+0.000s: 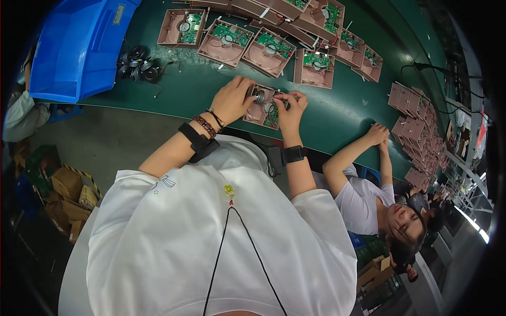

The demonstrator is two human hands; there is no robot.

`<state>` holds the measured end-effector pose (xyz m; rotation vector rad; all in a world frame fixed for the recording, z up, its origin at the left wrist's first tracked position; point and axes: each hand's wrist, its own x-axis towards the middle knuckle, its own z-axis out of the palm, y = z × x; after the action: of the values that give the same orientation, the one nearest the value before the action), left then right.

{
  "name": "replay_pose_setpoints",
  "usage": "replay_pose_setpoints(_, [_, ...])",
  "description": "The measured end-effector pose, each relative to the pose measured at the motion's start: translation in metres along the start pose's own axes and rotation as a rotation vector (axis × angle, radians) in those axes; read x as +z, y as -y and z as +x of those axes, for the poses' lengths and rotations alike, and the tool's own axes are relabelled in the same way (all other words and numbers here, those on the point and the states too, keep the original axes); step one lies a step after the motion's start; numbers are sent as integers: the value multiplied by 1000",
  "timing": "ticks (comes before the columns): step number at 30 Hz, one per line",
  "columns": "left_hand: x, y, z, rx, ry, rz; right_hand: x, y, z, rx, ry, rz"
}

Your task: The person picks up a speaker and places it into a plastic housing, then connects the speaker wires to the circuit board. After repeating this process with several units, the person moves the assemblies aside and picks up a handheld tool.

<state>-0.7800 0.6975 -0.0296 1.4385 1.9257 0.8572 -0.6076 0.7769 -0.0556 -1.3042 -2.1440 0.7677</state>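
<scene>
The left hand point(232, 100) and the right hand point(290, 108) meet over one pinkish-brown case point(262, 111) that lies on the green desk point(337, 113), at its near edge. The left hand is closed around a small round black speaker point(258, 95) and presses it against the upper left part of that case. The right hand pinches something small at the case's upper right edge, just beside a green circuit board point(272, 115) inside it; what the fingertips hold is too small to tell.

The case sits close to the desk's near edge, so a push from either hand could slide it off toward the person's lap. The speaker could tilt and seat crookedly if the left hand lets go unevenly. Thin red wires run beside the board; they could snag or pinch under the speaker.

Beyond the case, a row of open cases point(269, 50) with boards lies ready. To the far left of the case sits a pile of black speakers point(138, 66) next to a blue bin point(79, 47). To its right, another person's hands point(379, 136) rest near stacked cases point(416, 118).
</scene>
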Motion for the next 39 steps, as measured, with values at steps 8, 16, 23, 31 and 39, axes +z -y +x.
replay_pose_setpoints(8, [-4, -1, -6, -71, 135, 29, 8, -11, -3, 63, 38, 86])
replay_pose_setpoints(16, [-1, 1, -8, -47, 99, 29, 10, -8, -6, 9, 3, 85])
replay_pose_setpoints(23, [7, 9, -10, -66, 75, 41, 1, 5, -3, -117, -24, -212])
replay_pose_setpoints(31, [2, 15, 1, -160, 173, -38, -6, 19, 7, -90, 83, -313])
replay_pose_setpoints(39, [-2, 13, 1, -200, 227, -14, -9, 17, 11, -175, 77, -256])
